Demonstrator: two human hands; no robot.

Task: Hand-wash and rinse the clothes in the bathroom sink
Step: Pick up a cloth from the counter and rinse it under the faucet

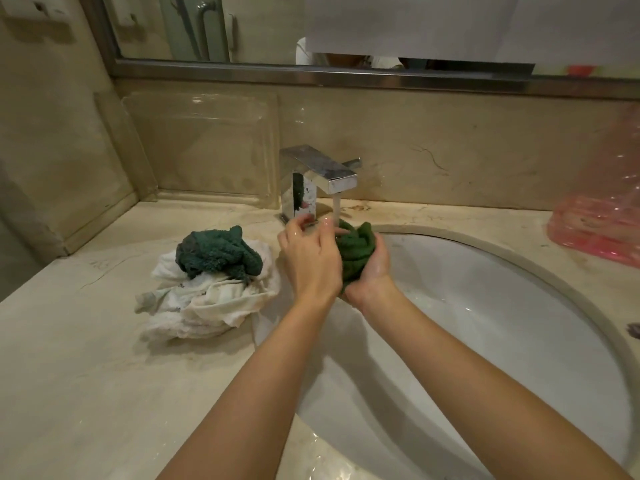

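Observation:
A bunched green cloth is held under the stream running from the chrome faucet, above the far left rim of the white oval sink. My right hand cups and grips the cloth from below and the right. My left hand covers its left side, fingers curled over the cloth's top where the water lands. On the counter to the left lies a dark green cloth on top of a crumpled white cloth.
A beige marble counter surrounds the sink. A clear plastic tray leans against the back wall at the left. A pink plastic bag sits at the far right. A mirror runs above the backsplash.

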